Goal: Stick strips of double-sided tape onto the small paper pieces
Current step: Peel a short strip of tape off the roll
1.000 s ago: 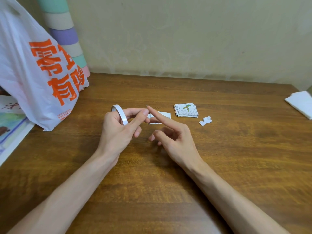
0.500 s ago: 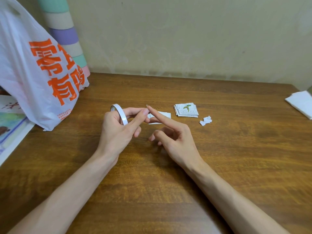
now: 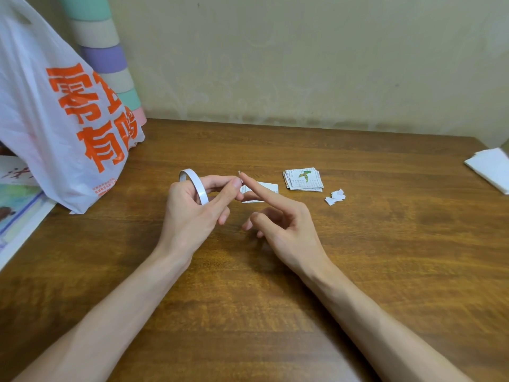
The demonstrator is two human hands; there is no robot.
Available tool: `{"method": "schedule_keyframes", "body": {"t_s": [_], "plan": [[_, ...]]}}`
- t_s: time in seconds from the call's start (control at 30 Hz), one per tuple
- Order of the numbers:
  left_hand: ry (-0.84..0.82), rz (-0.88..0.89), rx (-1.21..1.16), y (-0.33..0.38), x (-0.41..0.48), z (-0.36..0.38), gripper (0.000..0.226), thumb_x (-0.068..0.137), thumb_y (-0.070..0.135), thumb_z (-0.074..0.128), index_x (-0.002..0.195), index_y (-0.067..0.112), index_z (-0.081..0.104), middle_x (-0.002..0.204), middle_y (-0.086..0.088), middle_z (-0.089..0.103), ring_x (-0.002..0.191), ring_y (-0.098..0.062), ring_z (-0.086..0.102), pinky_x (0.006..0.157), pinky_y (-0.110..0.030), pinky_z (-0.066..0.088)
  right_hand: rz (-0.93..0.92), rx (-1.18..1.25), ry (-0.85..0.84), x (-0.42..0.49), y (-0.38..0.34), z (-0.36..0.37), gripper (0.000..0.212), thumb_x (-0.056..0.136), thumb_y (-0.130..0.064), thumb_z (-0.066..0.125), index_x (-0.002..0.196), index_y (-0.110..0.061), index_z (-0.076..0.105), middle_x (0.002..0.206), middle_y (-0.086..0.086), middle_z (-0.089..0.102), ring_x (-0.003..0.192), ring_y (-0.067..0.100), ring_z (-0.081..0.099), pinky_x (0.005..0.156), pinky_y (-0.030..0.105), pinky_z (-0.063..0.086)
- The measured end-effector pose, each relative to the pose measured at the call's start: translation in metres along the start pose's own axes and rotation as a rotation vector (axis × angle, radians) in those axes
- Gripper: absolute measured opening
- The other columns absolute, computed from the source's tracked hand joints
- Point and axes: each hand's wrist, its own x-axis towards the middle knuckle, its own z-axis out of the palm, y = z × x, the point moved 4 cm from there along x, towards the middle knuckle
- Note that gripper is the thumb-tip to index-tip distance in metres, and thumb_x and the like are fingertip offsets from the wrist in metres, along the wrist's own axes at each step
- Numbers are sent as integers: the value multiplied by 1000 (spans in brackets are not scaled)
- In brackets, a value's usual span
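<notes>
**Hands hold their pose at the tape roll, left of the paper stack**

Nothing has moved since half a second ago: both hands, the roll and every paper piece lie as they did.

The left hand (image 3: 192,219) has its fingers curled round the tape roll (image 3: 193,186), a thin white ring standing on edge, well left of the stack of paper pieces (image 3: 303,180). The right hand (image 3: 286,227) points its index finger straight out until the tip meets the left thumb; its other fingers are curled under. Whether it pinches a tape end there cannot be told, since the spot is too small and partly hidden. One single paper piece (image 3: 263,188) lies flat just left of the stack, right behind the meeting fingertips.

The wooden table (image 3: 385,257) runs wide and bare toward the viewer from the stack. Its far edge meets the wall (image 3: 303,64) a short way beyond the stack.

A few white scraps (image 3: 335,196) lie just right of the stack, toward the viewer. Far right of it, at the table's edge, sits a folded white sheet (image 3: 489,168). Far left of the stack a white plastic bag (image 3: 63,119) with orange characters leans in front of a pastel striped roll (image 3: 106,56), with a printed booklet (image 3: 16,199) beside it.
</notes>
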Motion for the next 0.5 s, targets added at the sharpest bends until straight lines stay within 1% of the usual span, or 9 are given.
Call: {"method": "schedule_keyframes", "body": {"t_s": [0.03,0.13,0.17,0.27,0.5], "plan": [[1,1,1,0,0,0,15,97,28,73,104,19,82,82,-1,78,50,-13,51,59,-18,46,0,-1,0,0,0,0,75,87,14,52,141,-36,64,116,-10,75,77,45,66,68,24,53],[4,5,-4,0,0,0,18,95,30,74,106,18,82,83,-1,78,50,-12,51,58,-18,46,-4,18,4,0,-1,0,76,86,16,51,140,-36,65,115,-9,75,76,48,62,69,17,52],[4,7,-1,0,0,0,19,95,31,74,106,18,82,83,-1,78,50,-11,51,58,-18,46,-5,18,6,0,-1,0,76,86,16,51,140,-36,64,116,-9,75,75,48,62,69,17,52],[3,14,13,0,0,0,17,96,30,73,106,18,82,82,0,78,49,-11,50,58,-18,46,-1,-7,7,0,0,-1,75,87,14,52,142,-35,63,116,-11,75,77,47,65,68,25,53],[1,42,54,0,1,0,17,97,29,73,106,18,81,81,1,78,49,-11,53,58,-21,48,11,-46,17,0,0,-1,74,88,13,53,142,-37,63,116,-11,75,77,45,67,67,34,55]]}}
